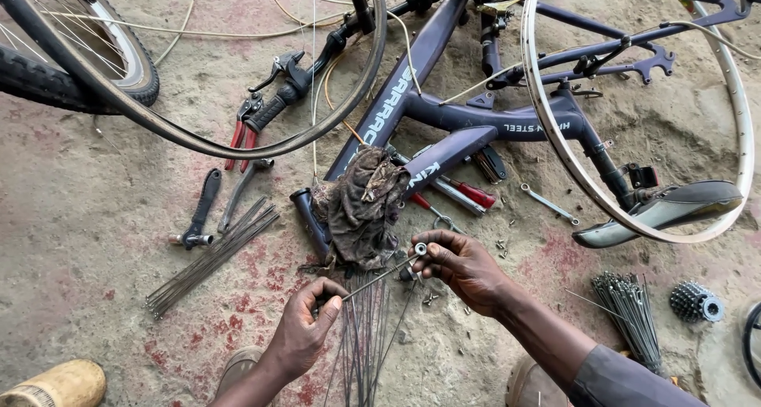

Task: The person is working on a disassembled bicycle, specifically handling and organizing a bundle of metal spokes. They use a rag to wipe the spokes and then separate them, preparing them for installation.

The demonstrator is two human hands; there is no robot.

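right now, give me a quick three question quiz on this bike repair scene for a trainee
1. True or false: the left hand pinches one end of a thin spoke.
2. What does the right hand hold at the spoke's other end? A) a small round metal part B) red-handled pliers C) a spanner
3. Fill in: the dark rag lies draped near the purple bicycle ____.

Key: 1 true; 2 A, the small round metal part; 3 frame.
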